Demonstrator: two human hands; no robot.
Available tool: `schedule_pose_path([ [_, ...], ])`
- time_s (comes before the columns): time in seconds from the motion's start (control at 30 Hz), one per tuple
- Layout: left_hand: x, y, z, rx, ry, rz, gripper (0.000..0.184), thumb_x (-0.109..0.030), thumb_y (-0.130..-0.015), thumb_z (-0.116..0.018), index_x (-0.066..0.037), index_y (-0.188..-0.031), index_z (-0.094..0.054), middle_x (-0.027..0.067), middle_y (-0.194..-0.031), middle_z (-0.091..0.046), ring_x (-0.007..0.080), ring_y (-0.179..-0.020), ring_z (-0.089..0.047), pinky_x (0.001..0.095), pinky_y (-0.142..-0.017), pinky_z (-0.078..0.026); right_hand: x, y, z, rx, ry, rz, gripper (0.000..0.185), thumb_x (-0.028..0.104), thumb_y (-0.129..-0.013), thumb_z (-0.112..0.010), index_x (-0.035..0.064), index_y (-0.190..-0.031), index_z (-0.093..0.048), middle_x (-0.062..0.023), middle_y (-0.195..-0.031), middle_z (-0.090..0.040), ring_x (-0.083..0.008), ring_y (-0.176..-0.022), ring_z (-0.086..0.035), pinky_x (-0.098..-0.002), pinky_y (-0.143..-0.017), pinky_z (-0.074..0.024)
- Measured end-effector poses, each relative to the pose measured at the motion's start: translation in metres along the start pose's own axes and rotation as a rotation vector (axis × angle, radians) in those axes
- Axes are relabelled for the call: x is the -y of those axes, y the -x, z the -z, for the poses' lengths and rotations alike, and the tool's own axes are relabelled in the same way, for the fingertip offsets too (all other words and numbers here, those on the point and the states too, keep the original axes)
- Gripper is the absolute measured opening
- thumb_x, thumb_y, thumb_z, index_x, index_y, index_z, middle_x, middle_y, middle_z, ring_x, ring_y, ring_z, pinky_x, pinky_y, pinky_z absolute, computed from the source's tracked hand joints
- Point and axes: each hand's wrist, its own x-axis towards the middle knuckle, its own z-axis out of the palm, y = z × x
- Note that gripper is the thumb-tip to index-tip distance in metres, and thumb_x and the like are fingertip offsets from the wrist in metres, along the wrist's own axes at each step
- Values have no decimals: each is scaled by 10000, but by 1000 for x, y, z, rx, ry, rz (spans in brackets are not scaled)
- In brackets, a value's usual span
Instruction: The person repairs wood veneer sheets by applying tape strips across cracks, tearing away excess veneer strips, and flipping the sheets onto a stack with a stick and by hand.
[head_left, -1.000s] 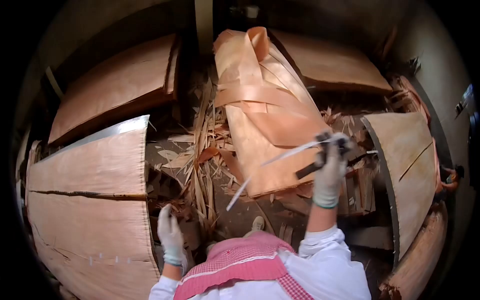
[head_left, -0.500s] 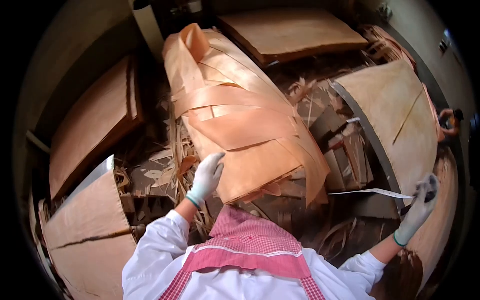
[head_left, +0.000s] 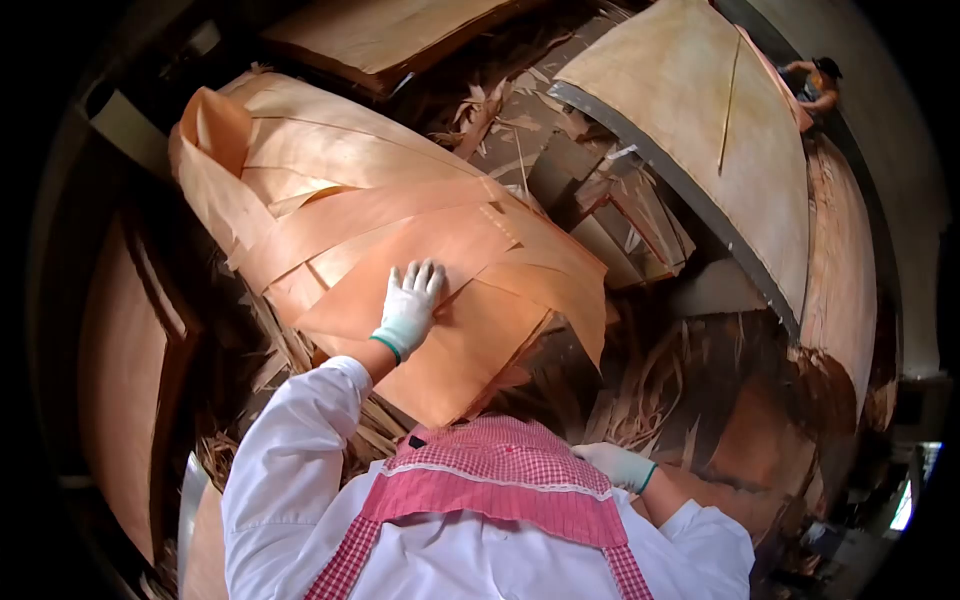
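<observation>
My left hand (head_left: 412,300), in a white glove with a green cuff, lies on a stack of thin wood veneer sheets (head_left: 470,335). Its fingers are stretched out and hold nothing. Loose orange veneer strips (head_left: 390,215) cross the stack, and one curls up at the far left end. My right hand (head_left: 617,464), gloved the same way, is at the right edge of my pink checked apron (head_left: 500,470). Its fingertips are hidden behind the apron, so I cannot tell what they hold.
Another board-topped stack (head_left: 690,90) with a dark edge stands at the right. More veneer stacks are at the left (head_left: 125,390) and back (head_left: 390,35). Wood scraps (head_left: 640,390) litter the floor between them. A person (head_left: 818,88) in a dark hat is at the far right.
My left hand has moved onto the veneer. My right hand has come in from the far right, where it held a tape measure, to my apron; the tape is out of sight. The view has turned right.
</observation>
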Motion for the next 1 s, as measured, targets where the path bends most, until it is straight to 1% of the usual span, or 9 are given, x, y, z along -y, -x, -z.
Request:
schedule_pose_path([
  [0.17, 38, -4, -26, -200, 428, 66, 367, -44, -825, -526, -104, -1186, -546, 100, -1182, -584, 294, -1084, -558, 395, -893, -461, 36, -22, 32, 79, 369, 11, 429, 354, -786, -703, 74, -1102, -628, -168, -1034, -646, -317, -997, -622, -375, -880, -481],
  [0.23, 61, -3, -22, -297, 570, 146, 271, -35, -810, -527, -111, -1057, -609, 100, -1024, -637, 299, -966, -597, 377, -809, -489, 49, -52, 74, -229, 304, 308, 291, 280, -822, -686, 42, -982, -638, -127, -900, -657, -263, -841, -645, -344, -761, -518],
  [0.27, 67, -1, -2, -403, 651, 184, 282, -1, -792, -516, -104, -1026, -633, 124, -938, -641, 327, -922, -597, 392, -800, -491, 74, -69, 92, -337, -318, 176, 217, 236, -861, -656, 24, -887, -618, -93, -798, -644, -195, -701, -626, -298, -652, -509],
  [0.3, 77, -2, 10, -492, 671, 179, 321, 30, -793, -504, -98, -1060, -629, 138, -938, -634, 343, -912, -593, 412, -803, -487, 75, -98, 110, -560, -546, 171, 194, 211, -879, -647, 32, -828, -593, -55, -742, -624, -138, -578, -572, -265, -546, -465],
  [0.37, 97, -4, 32, -559, 674, 220, 311, 37, -811, -507, -79, -1073, -628, 152, -936, -635, 354, -899, -596, 421, -807, -483, 74, -162, 149, -813, -734, 34, 247, 272, -895, -637, 45, -817, -579, -51, -715, -622, -124, -500, -532, -262, -426, -378],
  [0.57, 126, 2, 100, -890, 656, 161, 278, 49, -843, -522, -44, -1085, -621, 156, -995, -645, 339, -926, -606, 378, -815, -491, 80, -313, 202, -874, -997, -219, 225, 286, -900, -638, 69, -851, -606, -71, -699, -618, -130, -406, -471, -261, -328, -314],
  [0.73, 128, 14, 128, -940, 634, 156, 333, 86, -789, -531, -49, -1078, -628, 148, -1005, -644, 330, -955, -612, 376, -833, -493, 67, -331, 217, -823, -1496, 70, 133, 210, -896, -619, 98, -839, -576, -2, -605, -479, -121, -402, -398, -255, -359, -327],
  [0.83, 126, 19, 129, -985, 594, 116, 274, 73, -849, -537, -17, -1091, -626, 141, -993, -647, 301, -929, -626, 348, -822, -491, 121, -260, 196, -1323, -1127, 303, 173, 164, -869, -656, 76, -941, -526, -10, -684, -543, -85, -477, -467, -226, -391, -357],
  [1.0, 99, 33, 132, -1034, 464, 89, 381, 106, -754, -529, -43, -1087, -637, 127, -1049, -655, 312, -975, -622, 386, -870, -487, 157, -116, 169, -1550, -1042, 827, 316, 85, -859, -675, 109, -1126, -507, 31, -728, -511, -37, -492, -406, -185, -405, -324],
])
